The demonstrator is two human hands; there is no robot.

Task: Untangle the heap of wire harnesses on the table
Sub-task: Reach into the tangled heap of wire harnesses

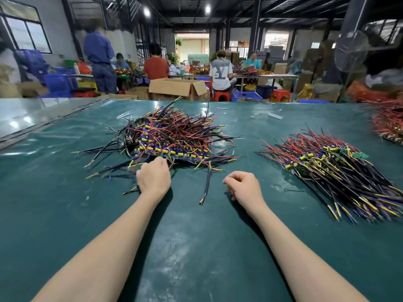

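A tangled heap of wire harnesses (172, 134), with red, black, yellow and blue leads and small circuit boards, lies on the green table (196, 247) at centre left. My left hand (153, 176) reaches into the heap's near edge, fingers curled among the wires; whether it grips one is hidden. My right hand (244, 185) rests on the table to the right of the heap, fingers loosely curled with nothing in them. A sorted bundle of harnesses (331, 171) lies aligned at the right. One loose black lead (207, 186) lies between my hands.
Another pile of red wires (388, 123) sits at the far right edge. Beyond the table's far edge stand cardboard boxes (177, 88), blue crates and red stools, and several people work at other tables. A glossy sheet (26, 116) covers the far left.
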